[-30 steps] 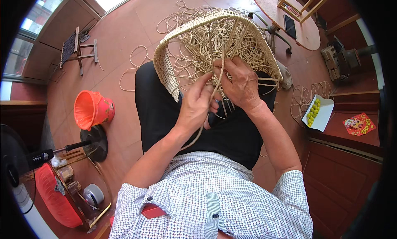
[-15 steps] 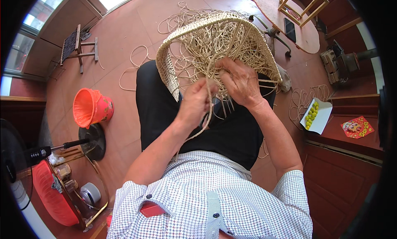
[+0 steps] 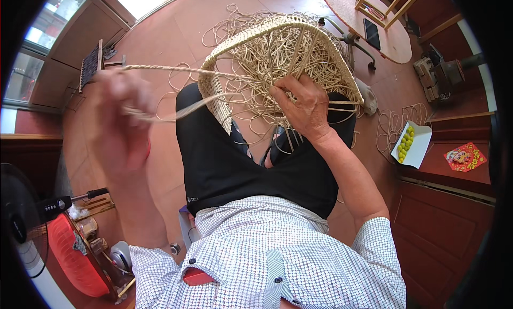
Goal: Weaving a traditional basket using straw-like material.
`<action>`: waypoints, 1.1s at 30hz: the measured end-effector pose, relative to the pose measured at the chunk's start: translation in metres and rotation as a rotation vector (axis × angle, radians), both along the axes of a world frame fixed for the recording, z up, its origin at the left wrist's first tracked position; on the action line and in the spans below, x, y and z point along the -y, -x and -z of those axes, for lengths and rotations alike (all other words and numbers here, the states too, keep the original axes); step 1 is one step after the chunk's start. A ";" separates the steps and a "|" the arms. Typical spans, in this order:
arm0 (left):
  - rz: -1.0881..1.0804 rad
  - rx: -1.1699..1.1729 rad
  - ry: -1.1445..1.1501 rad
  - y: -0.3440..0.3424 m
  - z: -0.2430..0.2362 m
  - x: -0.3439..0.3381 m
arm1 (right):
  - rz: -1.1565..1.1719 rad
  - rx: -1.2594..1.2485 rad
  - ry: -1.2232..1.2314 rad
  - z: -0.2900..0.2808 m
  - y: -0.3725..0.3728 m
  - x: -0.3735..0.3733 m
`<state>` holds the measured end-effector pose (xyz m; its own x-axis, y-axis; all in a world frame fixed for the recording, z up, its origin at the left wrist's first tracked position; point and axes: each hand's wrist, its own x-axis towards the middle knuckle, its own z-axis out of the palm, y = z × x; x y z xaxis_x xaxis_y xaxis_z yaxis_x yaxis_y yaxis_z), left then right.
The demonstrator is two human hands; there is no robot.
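Note:
A woven cream cord frame (image 3: 249, 33), curved like a basket rim, rests over my black-trousered lap, with a dense tangle of tan cord (image 3: 283, 55) inside and behind it. My left hand (image 3: 123, 114) is out to the left, blurred, closed on a twisted tan cord (image 3: 176, 68) that runs in a loop back to the frame. My right hand (image 3: 302, 106) pinches strands among the cords at the middle of the frame, thumb and forefinger together.
A fan (image 3: 21, 218) and red tray (image 3: 75, 255) stand lower left. A small stool (image 3: 91, 66) is upper left, a round table (image 3: 393, 41) upper right. A white box of yellow-green fruit (image 3: 411, 146) lies right, near machinery (image 3: 438, 76) and loose cord (image 3: 393, 127).
My left hand has swung far out to the left from beside my right hand, drawing cord taut into a long loop. My right hand stays at the frame's middle.

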<state>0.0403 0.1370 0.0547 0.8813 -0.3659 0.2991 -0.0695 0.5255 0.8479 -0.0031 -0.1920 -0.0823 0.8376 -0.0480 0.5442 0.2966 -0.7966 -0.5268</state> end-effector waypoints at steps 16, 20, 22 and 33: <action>-0.115 -0.295 -0.356 -0.007 0.121 0.145 | 0.057 0.004 0.000 0.000 -0.003 -0.008; 0.020 -0.358 -0.148 -0.029 0.144 0.157 | 0.064 0.012 0.030 0.004 -0.002 -0.004; 0.052 -0.369 -0.106 -0.031 0.153 0.155 | 0.062 0.014 0.036 0.002 -0.003 -0.004; -0.112 -0.199 -0.367 -0.017 0.130 0.150 | 0.062 -0.005 0.032 0.002 -0.002 -0.004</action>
<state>0.0576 -0.0130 -0.0749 0.9489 -0.3153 -0.0129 0.0748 0.1850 0.9799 -0.0011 -0.1881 -0.0839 0.8362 -0.0823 0.5422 0.2436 -0.8300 -0.5017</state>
